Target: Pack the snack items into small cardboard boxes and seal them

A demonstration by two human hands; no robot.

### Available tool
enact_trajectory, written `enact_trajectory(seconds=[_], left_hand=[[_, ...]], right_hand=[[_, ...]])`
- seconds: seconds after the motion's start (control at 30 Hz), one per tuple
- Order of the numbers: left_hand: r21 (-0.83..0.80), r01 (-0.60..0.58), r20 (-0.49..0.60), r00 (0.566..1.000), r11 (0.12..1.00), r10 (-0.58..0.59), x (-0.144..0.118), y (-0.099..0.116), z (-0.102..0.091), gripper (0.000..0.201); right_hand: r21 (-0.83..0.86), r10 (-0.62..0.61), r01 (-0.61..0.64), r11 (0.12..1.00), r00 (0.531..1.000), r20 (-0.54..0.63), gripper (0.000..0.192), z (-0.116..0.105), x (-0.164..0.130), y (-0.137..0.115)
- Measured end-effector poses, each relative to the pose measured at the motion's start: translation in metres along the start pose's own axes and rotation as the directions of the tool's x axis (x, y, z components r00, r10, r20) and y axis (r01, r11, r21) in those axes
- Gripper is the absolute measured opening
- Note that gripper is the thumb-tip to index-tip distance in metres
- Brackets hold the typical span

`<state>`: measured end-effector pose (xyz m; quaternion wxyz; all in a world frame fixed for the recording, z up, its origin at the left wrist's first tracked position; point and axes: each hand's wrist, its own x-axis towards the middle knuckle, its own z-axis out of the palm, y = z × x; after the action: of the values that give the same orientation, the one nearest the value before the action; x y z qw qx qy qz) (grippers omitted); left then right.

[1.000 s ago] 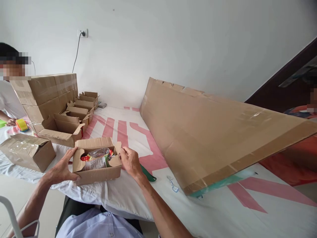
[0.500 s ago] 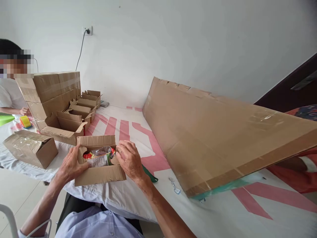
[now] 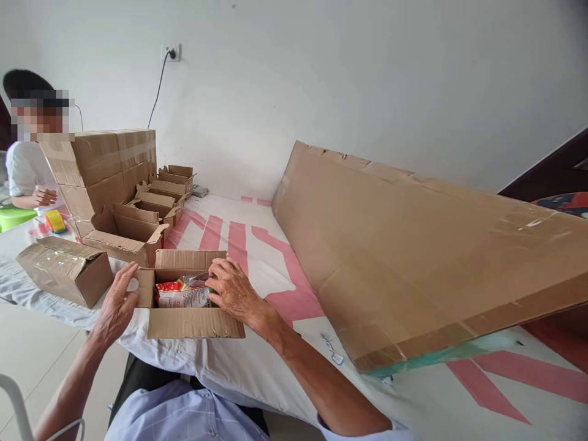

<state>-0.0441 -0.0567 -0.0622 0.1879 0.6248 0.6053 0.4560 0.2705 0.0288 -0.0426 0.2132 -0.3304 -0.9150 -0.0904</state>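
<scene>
A small cardboard box (image 3: 196, 324) sits in front of me with its long flaps spread out. Inside lies a plastic packet (image 3: 184, 298) with red and white printing and a clear part. My left hand (image 3: 117, 300) is at the left end, thumb and fingers on either side of the outturned short flap (image 3: 146, 288). At the right end, the curled fingers of my right hand (image 3: 235, 291) reach over the rim; they hide that end's flap and part of the packet.
A taped box (image 3: 64, 269) stands at left, near a yellow tape roll (image 3: 55, 222). Behind are several open boxes (image 3: 122, 239) and stacked closed boxes (image 3: 98, 160). A large cardboard sheet (image 3: 413, 257) leans across the right of the cloth-covered table (image 3: 271, 269). Another person (image 3: 32, 165) is at far left.
The box's left short flap has swung from inward to outward, my left hand moving left with it. My right hand has moved further over the right end. The view has shifted slightly.
</scene>
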Motion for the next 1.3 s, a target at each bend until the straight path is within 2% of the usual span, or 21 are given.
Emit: enact_trajectory(seconds=[0.1,0.2,0.33,0.4,0.47,0.53,0.67,0.8,0.87,1.0,1.13,1.3], left_hand=[[0.215,-0.182,0.080,0.982,0.960,0.169,0.002,0.006,-0.002,0.052],[0.373,-0.263,0.160,0.963,0.890,0.218,0.005,0.017,-0.006,0.045],[0.463,-0.353,0.194,0.935,0.813,0.296,0.011,0.046,-0.005,0.035],[0.439,-0.422,0.268,0.904,0.794,0.332,0.016,0.060,0.000,0.031],[0.439,-0.442,0.352,0.886,0.782,0.303,0.023,0.070,0.008,0.022],[0.494,-0.425,0.397,0.886,0.759,0.238,0.029,0.075,0.018,0.012],[0.582,-0.408,0.426,0.890,0.704,0.164,0.039,0.078,0.033,0.011],[0.519,-0.432,0.499,0.854,0.738,0.148,0.040,0.080,0.035,0.005],[0.490,-0.423,0.494,0.855,0.762,0.157,0.040,0.078,0.033,0.011],[0.379,-0.370,0.413,0.888,0.848,0.202,0.041,0.073,0.027,0.024],[0.231,-0.269,0.303,0.933,0.935,0.193,0.040,0.070,0.024,0.029],[0.153,-0.249,0.126,0.965,0.956,0.231,0.039,0.070,0.025,0.028]], right_hand=[[0.016,-0.004,0.003,1.000,1.000,0.029,0.010,0.000,-0.002,0.000],[0.025,0.021,-0.022,0.999,0.999,0.049,0.018,-0.001,-0.001,-0.001],[0.069,0.115,-0.110,0.992,0.991,-0.070,0.014,-0.002,-0.009,-0.002],[0.096,0.195,-0.182,0.979,0.969,-0.150,0.030,0.000,-0.018,-0.003],[0.132,0.285,-0.262,0.956,0.939,-0.195,0.051,0.003,-0.030,-0.002],[0.190,0.377,-0.340,0.921,0.901,-0.214,0.059,0.008,-0.041,0.000],[0.375,0.505,-0.410,0.832,0.839,-0.204,0.057,0.015,-0.057,0.006],[0.453,0.534,-0.410,0.792,0.825,-0.187,0.050,0.019,-0.063,0.009],[0.453,0.526,-0.398,0.798,0.827,-0.199,0.044,0.020,-0.064,0.009],[0.448,0.493,-0.362,0.818,0.841,-0.220,0.033,0.019,-0.062,0.009],[0.414,0.445,-0.318,0.853,0.859,-0.256,0.041,0.014,-0.059,0.005],[0.397,0.391,-0.289,0.871,0.897,-0.205,0.049,0.006,-0.060,0.003]])
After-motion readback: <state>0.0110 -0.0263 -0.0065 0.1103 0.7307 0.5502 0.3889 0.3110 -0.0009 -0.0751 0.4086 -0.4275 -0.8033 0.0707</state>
